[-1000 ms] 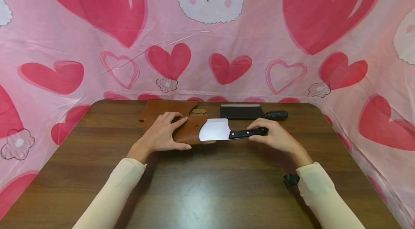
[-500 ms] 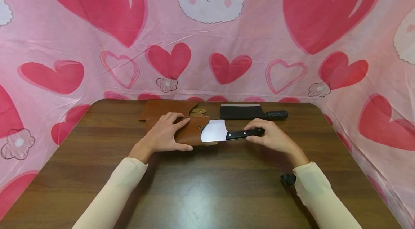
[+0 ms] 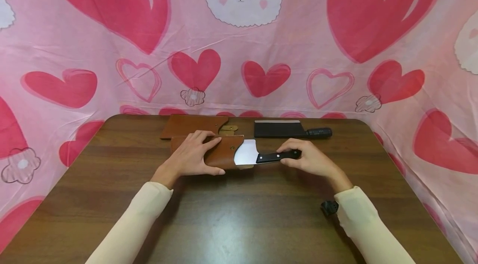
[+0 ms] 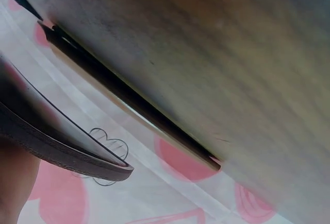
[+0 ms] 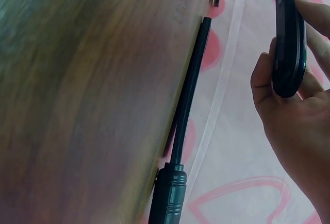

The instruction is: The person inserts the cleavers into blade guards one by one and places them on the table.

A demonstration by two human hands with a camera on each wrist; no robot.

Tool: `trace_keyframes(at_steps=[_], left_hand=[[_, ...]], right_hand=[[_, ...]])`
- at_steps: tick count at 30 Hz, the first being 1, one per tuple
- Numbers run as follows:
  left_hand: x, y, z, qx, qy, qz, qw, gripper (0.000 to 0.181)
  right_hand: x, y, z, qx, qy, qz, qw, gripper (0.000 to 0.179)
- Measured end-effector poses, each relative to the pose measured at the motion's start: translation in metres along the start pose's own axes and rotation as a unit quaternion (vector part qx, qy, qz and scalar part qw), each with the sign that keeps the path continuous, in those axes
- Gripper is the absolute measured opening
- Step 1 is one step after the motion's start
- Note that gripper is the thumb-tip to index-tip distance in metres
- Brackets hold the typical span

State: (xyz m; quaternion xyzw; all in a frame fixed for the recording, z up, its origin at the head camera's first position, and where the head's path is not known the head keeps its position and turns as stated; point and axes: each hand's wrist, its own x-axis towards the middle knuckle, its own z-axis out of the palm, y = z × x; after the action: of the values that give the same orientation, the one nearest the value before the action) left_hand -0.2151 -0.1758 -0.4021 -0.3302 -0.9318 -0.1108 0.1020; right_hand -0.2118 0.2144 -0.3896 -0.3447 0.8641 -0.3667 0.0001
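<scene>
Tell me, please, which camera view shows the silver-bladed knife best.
The head view: it shows the knife with handle and exposed blade together. The right wrist view shows the handle close up, barely any blade; in the left wrist view I cannot make out the knife.

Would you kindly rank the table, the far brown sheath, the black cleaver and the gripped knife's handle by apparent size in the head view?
1. Table
2. Far brown sheath and black cleaver: similar in extent, so I would not rank them
3. Gripped knife's handle
</scene>
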Motion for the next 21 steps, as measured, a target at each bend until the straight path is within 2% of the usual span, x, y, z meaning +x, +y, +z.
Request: trace_keyframes(at_steps=[21], left_hand=[[0.0036, 0.0049, -0.0023, -0.001, 0.000, 0.007, 1.0000, 0.106]], right_hand=[[0.0062, -0.0049, 0.0037, -0.003, -0.008, -0.007, 0.9999, 0.027]])
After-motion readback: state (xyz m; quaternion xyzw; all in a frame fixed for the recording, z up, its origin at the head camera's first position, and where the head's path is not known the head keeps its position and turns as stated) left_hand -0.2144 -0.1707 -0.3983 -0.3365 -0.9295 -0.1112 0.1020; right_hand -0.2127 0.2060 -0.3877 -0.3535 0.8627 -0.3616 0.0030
